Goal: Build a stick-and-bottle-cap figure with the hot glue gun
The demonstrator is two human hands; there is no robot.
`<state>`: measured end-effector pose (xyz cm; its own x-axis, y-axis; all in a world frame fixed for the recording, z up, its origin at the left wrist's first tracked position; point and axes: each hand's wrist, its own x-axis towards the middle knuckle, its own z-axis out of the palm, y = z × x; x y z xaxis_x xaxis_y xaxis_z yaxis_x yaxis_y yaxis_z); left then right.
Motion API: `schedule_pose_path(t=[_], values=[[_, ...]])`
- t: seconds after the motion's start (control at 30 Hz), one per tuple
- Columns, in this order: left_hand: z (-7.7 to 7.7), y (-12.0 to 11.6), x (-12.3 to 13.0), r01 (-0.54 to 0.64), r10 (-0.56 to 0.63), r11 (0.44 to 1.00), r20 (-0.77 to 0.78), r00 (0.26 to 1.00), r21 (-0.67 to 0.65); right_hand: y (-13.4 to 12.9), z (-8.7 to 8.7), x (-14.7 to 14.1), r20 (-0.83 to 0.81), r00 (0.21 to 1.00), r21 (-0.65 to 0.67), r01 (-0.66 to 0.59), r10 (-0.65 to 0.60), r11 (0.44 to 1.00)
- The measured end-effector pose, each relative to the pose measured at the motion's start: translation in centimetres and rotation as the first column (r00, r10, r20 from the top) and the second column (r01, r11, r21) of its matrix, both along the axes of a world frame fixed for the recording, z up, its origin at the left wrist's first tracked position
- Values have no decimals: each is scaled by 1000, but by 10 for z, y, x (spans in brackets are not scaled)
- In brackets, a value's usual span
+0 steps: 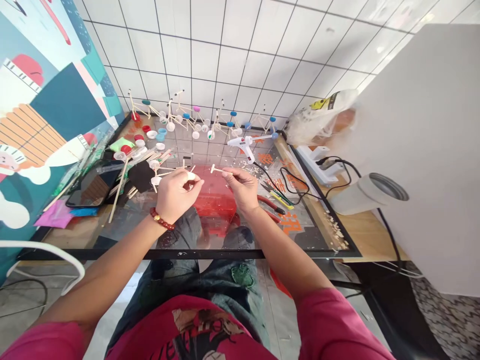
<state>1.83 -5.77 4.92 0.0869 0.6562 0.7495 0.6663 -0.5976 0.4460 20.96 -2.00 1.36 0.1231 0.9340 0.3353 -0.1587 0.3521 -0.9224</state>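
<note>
My left hand [177, 192], with a red bead bracelet at its wrist, is pinched around a small frame of wooden sticks and white bottle caps. One white cap [156, 180] of that frame shows left of my fingers, and a stick tip [193, 169] pokes up above them. Thumb and forefinger of my right hand [243, 189] pinch a thin wooden stick [221, 170], which carries a short crosspiece at its far end. The two hands are apart, over the glass tabletop [123, 235]. Beyond my right hand lies a white glue gun [243, 146].
Stick-and-cap models [195, 122] line the tabletop's back edge. Loose caps [151, 134], sticks and a phone [90, 184] lie left. On the right are a yellow knife [287, 201], red-handled pliers [272, 204], the gun's black cord [296, 185], a power strip [318, 167] and a grey cylinder [360, 195].
</note>
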Motion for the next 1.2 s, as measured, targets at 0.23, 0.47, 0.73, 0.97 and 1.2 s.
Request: schedule_pose_path(t=[0.23, 0.47, 0.73, 0.97, 1.2], values=[[-12, 14, 2, -118, 136, 985, -148, 979, 126, -8, -1, -5, 265, 958, 270, 33, -107, 962], [-15, 10, -2, -97, 116, 987, -157, 981, 124, -14, 3, -7, 348, 934, 247, -16, -73, 969], [-12, 11, 0, -79, 85, 995, -97, 992, 68, -17, 4, -11, 270, 962, 133, -70, 32, 989], [-8, 8, -1, -40, 46, 992, -52, 998, 118, -16, 6, -14, 28, 992, -47, -123, 125, 991], [-4, 8, -2, -23, 18, 998, 74, 997, 66, -3, 2, -8, -83, 992, -152, -102, 90, 983]])
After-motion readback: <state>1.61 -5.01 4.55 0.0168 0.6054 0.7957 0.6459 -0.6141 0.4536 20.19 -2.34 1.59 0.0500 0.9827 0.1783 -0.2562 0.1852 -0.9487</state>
